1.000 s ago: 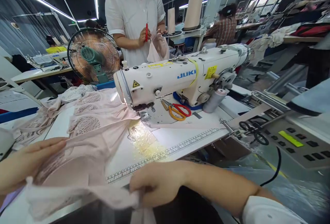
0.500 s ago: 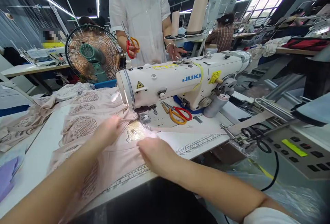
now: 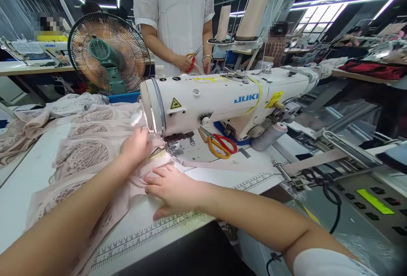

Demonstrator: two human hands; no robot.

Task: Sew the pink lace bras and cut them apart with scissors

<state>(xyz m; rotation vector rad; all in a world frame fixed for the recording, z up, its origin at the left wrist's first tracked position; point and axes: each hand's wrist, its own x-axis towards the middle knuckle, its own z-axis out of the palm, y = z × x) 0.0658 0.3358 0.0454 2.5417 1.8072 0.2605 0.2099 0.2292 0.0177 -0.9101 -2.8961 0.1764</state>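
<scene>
My left hand (image 3: 136, 148) is on the pink fabric (image 3: 84, 157), fingers bent, right beside the machine's (image 3: 203, 100) head; whether they pinch it, I can't tell. And my right hand (image 3: 174, 190) lies open, fingers spread over the fabric's edge on the tabletop (image 3: 127, 229).

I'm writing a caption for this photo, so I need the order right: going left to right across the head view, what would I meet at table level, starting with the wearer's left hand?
Left hand → right hand → scissors → gray thread spool → control panel
</scene>
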